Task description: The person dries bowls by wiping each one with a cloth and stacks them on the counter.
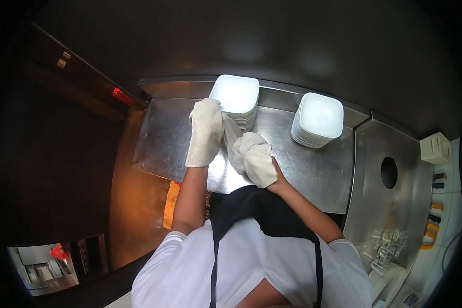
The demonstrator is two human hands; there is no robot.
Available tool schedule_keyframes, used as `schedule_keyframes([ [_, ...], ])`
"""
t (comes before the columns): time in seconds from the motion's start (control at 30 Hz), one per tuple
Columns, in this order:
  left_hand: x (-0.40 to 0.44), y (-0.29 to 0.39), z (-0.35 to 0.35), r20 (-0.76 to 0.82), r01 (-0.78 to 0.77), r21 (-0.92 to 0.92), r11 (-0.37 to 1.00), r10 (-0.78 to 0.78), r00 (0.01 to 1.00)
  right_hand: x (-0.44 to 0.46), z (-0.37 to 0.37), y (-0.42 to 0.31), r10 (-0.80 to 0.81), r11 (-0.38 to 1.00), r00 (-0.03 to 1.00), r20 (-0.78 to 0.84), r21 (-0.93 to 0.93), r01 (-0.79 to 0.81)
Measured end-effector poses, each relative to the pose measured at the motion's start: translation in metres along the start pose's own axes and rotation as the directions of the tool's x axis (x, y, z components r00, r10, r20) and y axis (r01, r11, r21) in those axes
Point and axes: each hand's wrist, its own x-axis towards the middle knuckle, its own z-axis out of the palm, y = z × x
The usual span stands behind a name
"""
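My left hand [204, 134], in a thick off-white glove, is at the near left corner of a stack of white square bowls [235, 95]. Its fingers are bent round the upper end of a greyish white cloth [232, 139]. Lower and to the right, my right hand [258, 158] wears a matching glove and is closed on the cloth's other side. The cloth hangs between both hands, in front of the stack. Whether the left glove touches the top bowl, I cannot tell.
A second stack of white square bowls [320, 117] stands to the right on the steel counter [292, 177]. Farther right, another steel surface [367, 179] has a dark round hole [389, 172] and clear glassware [390, 246]. A white container [435, 149] sits beyond it.
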Motion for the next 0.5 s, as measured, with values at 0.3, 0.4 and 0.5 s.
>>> schedule_keyframes([
  [0.3,-0.001,0.054,-0.062,0.134,0.279,-0.256,0.925,-0.252,0.958,0.004,-0.059,-0.069,-0.066,0.718,0.996,-0.058,-0.696,0.007],
  [0.4,-0.014,0.052,-0.079,0.074,0.287,-0.177,0.941,-0.278,0.958,0.001,-0.110,-0.074,-0.292,0.524,0.929,-0.226,-0.851,-0.042],
  [0.5,-0.024,0.038,-0.098,-0.071,0.392,-0.453,0.801,-0.471,0.879,-0.002,-0.157,-0.070,-0.239,0.294,0.933,-0.270,-0.936,-0.195],
])
